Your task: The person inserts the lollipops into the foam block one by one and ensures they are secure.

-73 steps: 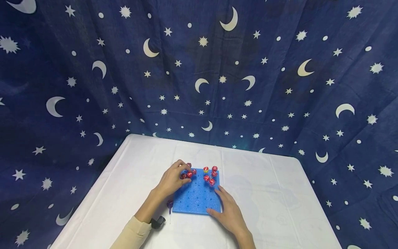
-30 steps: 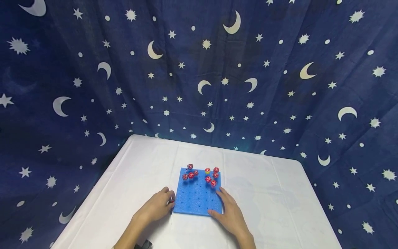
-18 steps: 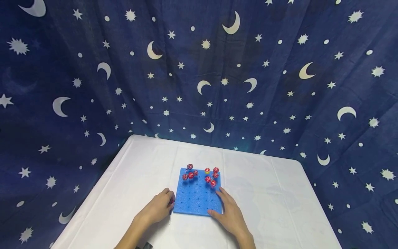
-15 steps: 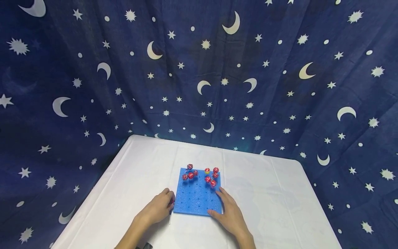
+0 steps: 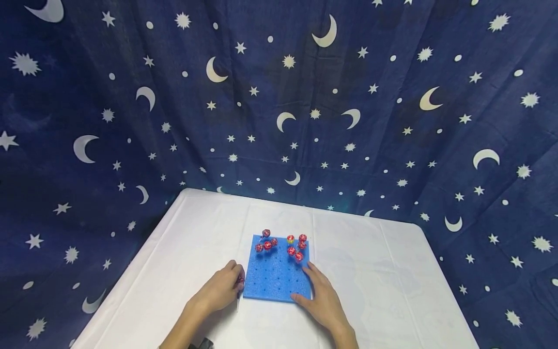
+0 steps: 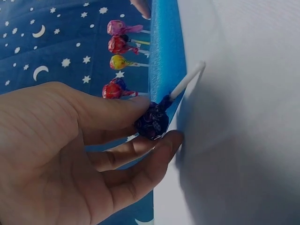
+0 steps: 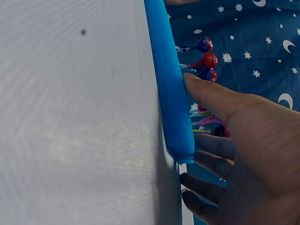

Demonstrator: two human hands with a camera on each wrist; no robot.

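Beside the left edge of a blue foam board (image 5: 279, 276), my left hand (image 5: 220, 291) pinches a lollipop in a dark purple wrapper (image 6: 152, 122) by its head, between thumb and fingers. Its white stick (image 6: 187, 79) points away from the palm, toward the near side. My right hand (image 5: 323, 301) rests at the board's right front corner, thumb on the near edge and fingers spread along the right side. Several wrapped lollipops stand in the board's back half: a left group with a red one (image 5: 268, 245) and a right group with a yellow-and-red one (image 5: 290, 239).
Rows of small holes (image 5: 266, 278) dot the front half of the board. A white cloth covers the table (image 5: 370, 291). Behind it hangs a dark blue curtain (image 5: 261, 97) with moons and stars. A black strap piece (image 5: 202, 343) shows at my left wrist.
My left hand has come from the board's back-left lollipops down to the lollipop lying by the left edge and taken hold of it. My right hand has stayed in place.
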